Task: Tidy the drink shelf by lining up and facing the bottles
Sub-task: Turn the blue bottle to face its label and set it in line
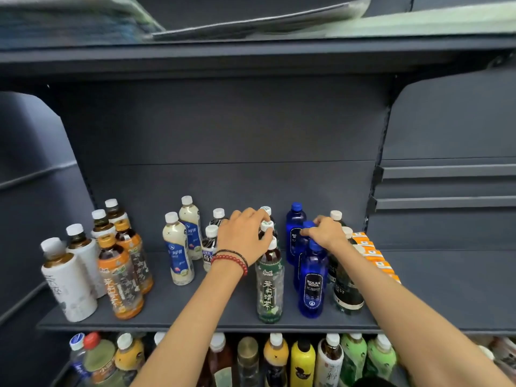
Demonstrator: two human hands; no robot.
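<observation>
Green teas [269, 289]: left hand [243, 237] grips middle tea cap [267, 225]; slide upright, label near.
Blue sodas [312, 286]: right hand [326, 233] grips middle soda cap [308, 224].

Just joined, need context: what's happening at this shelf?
A person is tidying the drink shelf. The left hand grips the cap of the second green tea bottle in its row; the right hand grips the cap of the middle blue soda bottle. Both rows stand upright, running front to back.
</observation>
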